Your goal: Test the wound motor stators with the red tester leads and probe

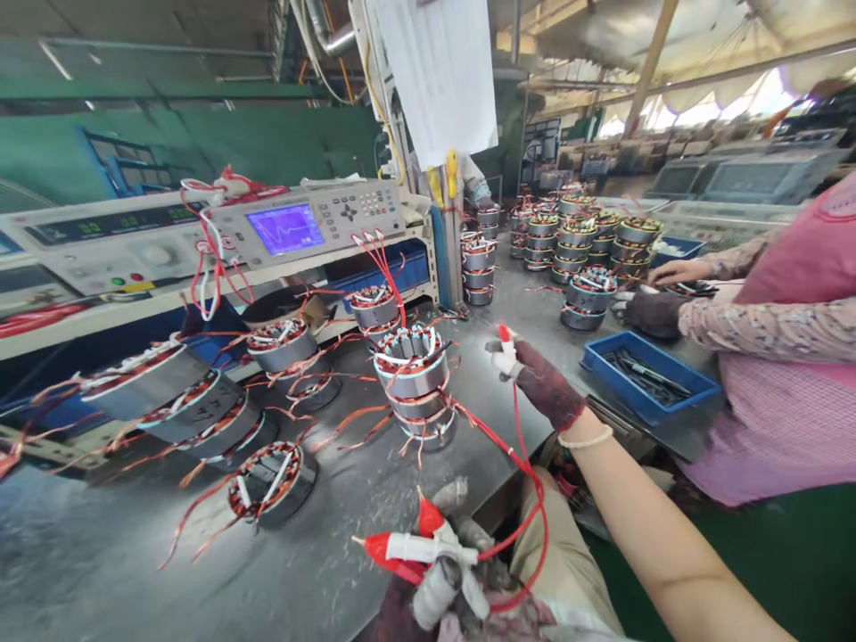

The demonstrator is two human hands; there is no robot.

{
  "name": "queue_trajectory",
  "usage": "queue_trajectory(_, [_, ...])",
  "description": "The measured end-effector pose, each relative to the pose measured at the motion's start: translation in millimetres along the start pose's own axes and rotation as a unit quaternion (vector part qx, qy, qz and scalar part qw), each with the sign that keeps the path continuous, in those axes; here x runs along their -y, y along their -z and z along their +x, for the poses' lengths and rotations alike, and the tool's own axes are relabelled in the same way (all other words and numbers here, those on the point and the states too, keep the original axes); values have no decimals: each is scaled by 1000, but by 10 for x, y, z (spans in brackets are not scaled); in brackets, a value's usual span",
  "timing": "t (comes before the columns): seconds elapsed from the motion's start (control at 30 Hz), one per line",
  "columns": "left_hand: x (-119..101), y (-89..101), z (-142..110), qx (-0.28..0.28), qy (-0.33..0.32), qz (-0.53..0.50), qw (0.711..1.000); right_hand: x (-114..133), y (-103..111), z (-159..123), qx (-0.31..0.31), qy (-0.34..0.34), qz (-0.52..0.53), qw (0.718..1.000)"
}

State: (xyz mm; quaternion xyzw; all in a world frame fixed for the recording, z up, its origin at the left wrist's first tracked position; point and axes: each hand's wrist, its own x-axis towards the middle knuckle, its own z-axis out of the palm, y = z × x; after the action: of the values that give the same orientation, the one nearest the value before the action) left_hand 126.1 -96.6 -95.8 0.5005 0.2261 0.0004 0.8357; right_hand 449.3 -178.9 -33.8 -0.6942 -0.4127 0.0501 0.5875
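Red test clips (415, 548) sit bunched in the person's left hand (401, 615) at the bottom edge of the view. The hand is gloved and closed around their white sleeves, though the frame cuts off most of it. The longest clip points left, its long axis nearly level, while another red tip points up. Left of the central stator stack (411, 374), a bench tester (308, 227) shows a trace on its blue screen, and wound stators with orange leads, such as the front stator (273, 486), lie tilted on the tabletop (267, 580). The central stator stack stands upright, with a red lead looping from beside it toward the clips. Right of it, the right hand (541, 383) pinches a red-tipped clip (506, 352) between gloved fingers, tip up. No clip visibly grips a stator lead, though the tangle makes that hard to tell. Farther right stand more stator stacks (588, 299), a blue tray of tools (648, 379), and a co-worker's bare hand (672, 272) resting on a stator.
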Motion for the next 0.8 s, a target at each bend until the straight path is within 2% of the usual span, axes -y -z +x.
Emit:
queue_trajectory(0.07, [-70, -70, 77, 8, -7, 7, 1000, -111, -27, 116, -29, 18, -92, 995])
queue_trajectory(0.17, [-119, -136, 151, 18, -19, 26, 999, -168, -36, 261, -66, 26, -309, 949])
queue_trajectory(0.23, [-119, -148, 167, 19, -21, 39, 999, -173, -30, 343, -56, 21, -376, 925])
queue_trajectory(0.5, [-50, -106, 87, 16, -26, 54, 998, -180, 15, 608, -13, 56, -397, 916])
queue_trajectory(0.8, [-26, -137, 207, -21, -56, 53, 997, -269, -50, 806, 3, 106, -335, 936])
